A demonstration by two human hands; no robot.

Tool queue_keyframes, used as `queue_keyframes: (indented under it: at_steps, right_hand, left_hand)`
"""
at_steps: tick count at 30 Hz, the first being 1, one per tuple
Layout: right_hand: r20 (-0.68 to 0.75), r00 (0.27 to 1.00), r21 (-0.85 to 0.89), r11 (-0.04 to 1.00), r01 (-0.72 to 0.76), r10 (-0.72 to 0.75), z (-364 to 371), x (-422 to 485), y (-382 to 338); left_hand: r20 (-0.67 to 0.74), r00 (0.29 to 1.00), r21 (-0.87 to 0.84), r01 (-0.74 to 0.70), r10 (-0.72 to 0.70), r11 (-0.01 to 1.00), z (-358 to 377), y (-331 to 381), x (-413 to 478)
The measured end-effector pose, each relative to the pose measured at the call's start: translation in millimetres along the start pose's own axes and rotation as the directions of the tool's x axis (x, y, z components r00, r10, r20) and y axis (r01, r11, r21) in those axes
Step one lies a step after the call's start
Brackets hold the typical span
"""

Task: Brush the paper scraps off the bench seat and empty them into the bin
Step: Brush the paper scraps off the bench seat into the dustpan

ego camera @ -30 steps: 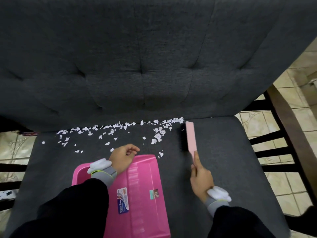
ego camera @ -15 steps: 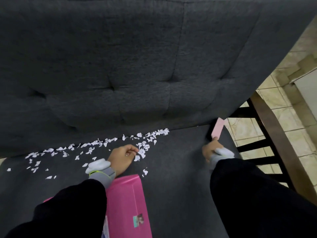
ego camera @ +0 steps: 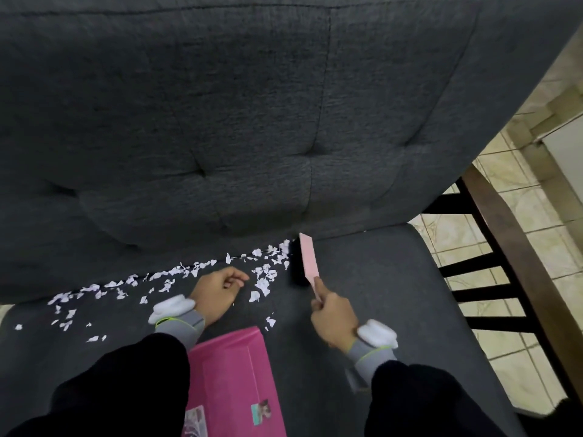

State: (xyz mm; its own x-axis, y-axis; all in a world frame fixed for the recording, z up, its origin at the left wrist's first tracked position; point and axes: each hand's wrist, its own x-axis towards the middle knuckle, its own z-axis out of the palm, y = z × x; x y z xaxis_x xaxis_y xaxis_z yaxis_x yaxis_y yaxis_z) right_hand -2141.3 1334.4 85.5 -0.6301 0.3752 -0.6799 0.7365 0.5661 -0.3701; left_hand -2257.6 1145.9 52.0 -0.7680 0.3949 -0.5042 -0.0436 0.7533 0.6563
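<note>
The right grip [ego camera: 331, 316] is closed round the handle of the pink brush [ego camera: 308, 261], whose bristles are set at the right end of the paper scraps [ego camera: 189, 272] strewn along the counter's [ego camera: 378, 294] back seam. The left grip [ego camera: 217, 291] is curled, with nothing seen in it, and rested among them, just beyond the pink dustpan [ego camera: 233, 373].

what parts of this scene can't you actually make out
Bin: nowhere in the head view; it lies outside the frame.
Dustpan: left side hidden under the left sleeve, near end cut by the bottom edge; its stickers are too blurred to read.
Brush, gripped by the right hand: its bristles are black against the dark seat, barely distinguishable.
Left hand: fingers curled under, so whether they hold anything is hidden.
</note>
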Motion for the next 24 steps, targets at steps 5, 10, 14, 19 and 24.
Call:
queue_keyframes:
  at_steps: [5, 10, 14, 19, 24]
  right_hand:
    - [-0.188, 0.979, 0.024, 0.997, -0.071, 0.075, -13, 3, 32]
    - [-0.247, 0.959, -0.082, 0.984, -0.159, 0.135, 7, -5, 47]
    - [-0.126, 0.992, -0.114, 0.993, 0.016, -0.031, 63, -31, 20]
    - [-0.021, 0.97, -0.119, 0.964, 0.239, -0.244, 100, -52, -3]
    - [-0.232, 0.959, -0.095, 0.985, 0.144, -0.163, 81, -47, 24]
  left_hand:
    - [-0.005, 1.0, -0.007, 0.009, -0.009, 1.0, -10, -8, -15]
    - [-0.026, 0.998, -0.004, 0.053, -0.053, 0.999, -22, -25, -32]
    - [-0.035, 0.996, 0.013, 0.083, -0.083, 0.996, -29, -37, -55]
    - [-0.076, 0.991, -0.007, 0.108, -0.108, 0.994, -40, -50, -75]
    - [-0.104, 0.987, -0.001, 0.123, -0.122, 0.992, -47, -64, -95]
